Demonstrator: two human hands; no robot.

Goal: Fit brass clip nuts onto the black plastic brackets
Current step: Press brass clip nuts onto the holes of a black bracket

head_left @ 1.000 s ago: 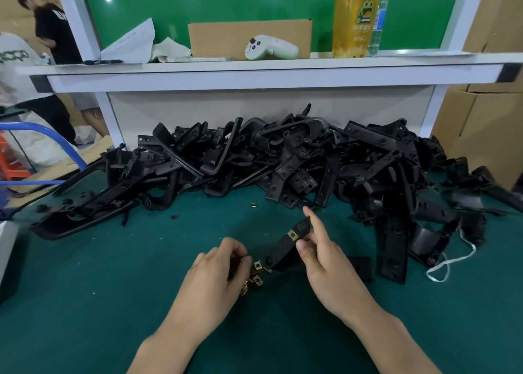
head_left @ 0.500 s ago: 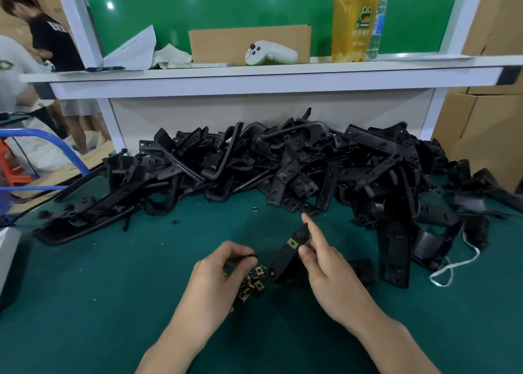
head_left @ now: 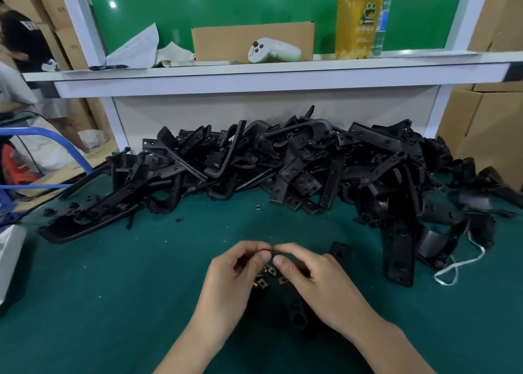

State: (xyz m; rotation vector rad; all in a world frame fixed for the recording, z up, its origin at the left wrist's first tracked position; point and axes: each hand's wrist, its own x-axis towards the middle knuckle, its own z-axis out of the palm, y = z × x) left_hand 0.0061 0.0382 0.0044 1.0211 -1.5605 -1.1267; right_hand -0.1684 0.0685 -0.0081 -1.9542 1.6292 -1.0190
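My left hand (head_left: 232, 283) and my right hand (head_left: 319, 283) meet fingertip to fingertip above the green mat. Between the tips sits a small brass clip nut (head_left: 272, 250), pinched by my left fingers against a dark edge. A black plastic bracket (head_left: 295, 308) runs down under my right hand, which grips it; its upper end is hidden by my thumb. Several loose brass clip nuts (head_left: 264, 281) lie on the mat just below my fingers. A big heap of black brackets (head_left: 283, 161) fills the back of the table.
One stray clip nut (head_left: 257, 208) lies before the heap. A flat bracket (head_left: 338, 250) and a white cord (head_left: 452, 266) lie to the right. A white shelf (head_left: 254, 73) carries a controller (head_left: 271, 52) and a drink cup (head_left: 358, 19). A blue cart frame (head_left: 42, 135) and people stand left.
My right hand turned the bracket downward and drew in toward me. My left hand rose from the clip nut pile and met the right fingertips with one nut.
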